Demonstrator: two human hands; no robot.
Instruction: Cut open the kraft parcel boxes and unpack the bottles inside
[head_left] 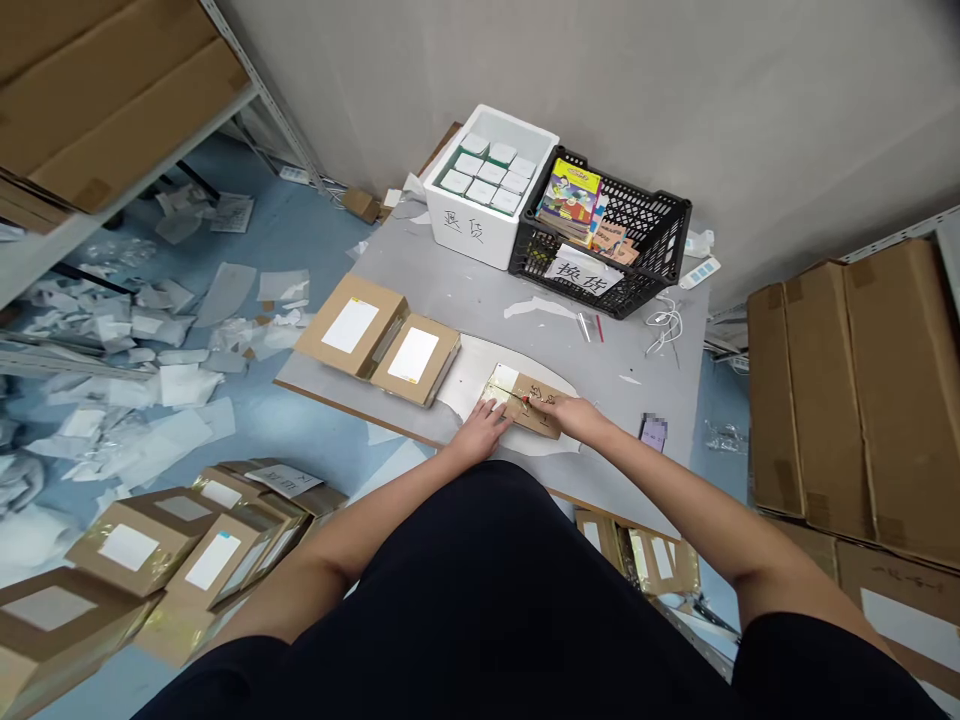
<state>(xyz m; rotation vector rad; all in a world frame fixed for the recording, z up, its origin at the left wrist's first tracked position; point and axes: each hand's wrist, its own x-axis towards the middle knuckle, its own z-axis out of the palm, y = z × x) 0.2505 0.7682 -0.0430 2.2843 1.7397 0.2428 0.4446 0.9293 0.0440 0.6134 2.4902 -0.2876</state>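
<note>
Though half hidden by spread left hand (pixel 484 425) and right hand (pixel 568 413) pinching something unclear, a kraft mailer (pixel 541 420).

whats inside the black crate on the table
The black plastic crate holds colourful picture books and small brown packets; anything lying beneath them is covered, so it can't be seen.

One camera, worn on the person's head, gives the only view. It faces forward and steeply down, over the person's dark-clothed torso (pixel 442 590) (which fills the bottom of the frame), so the left hand (pixel 484 428) and right hand (pixel 571 415) appear close and centred. The grey work table (pixel 480 310) lies just beyond them, and the wide framing reaches the far wall (pixel 750 110) and a metal shelf (pixel 75 232) at the upper left.
</note>
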